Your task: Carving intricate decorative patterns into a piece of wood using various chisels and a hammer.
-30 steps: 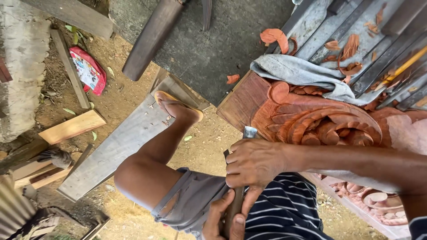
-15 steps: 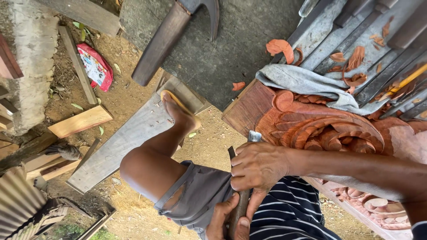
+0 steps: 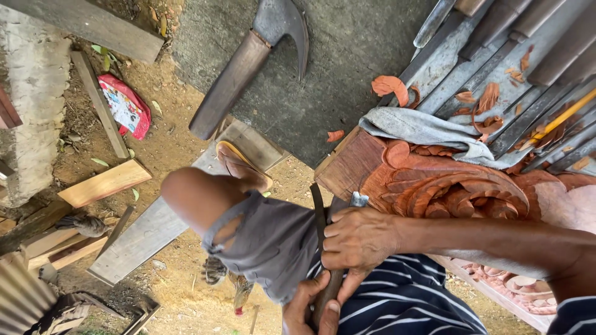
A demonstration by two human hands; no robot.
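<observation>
Head view: both hands [image 3: 347, 260] grip, seemingly, one chisel [image 3: 323, 248].

Dark chisel [image 3: 323, 248], upright, probably steel-tipped

Adze [image 3: 248, 56] on grey slab [image 3: 347, 74] — red packet [image 3: 127, 107], plank [image 3: 104, 183] nearby.

grey concrete slab [image 3: 347, 68] bears a hatchet [image 3: 248, 62], chisels [image 3: 496, 37], shavings [image 3: 390, 87], grey cloth [image 3: 428, 133].
</observation>
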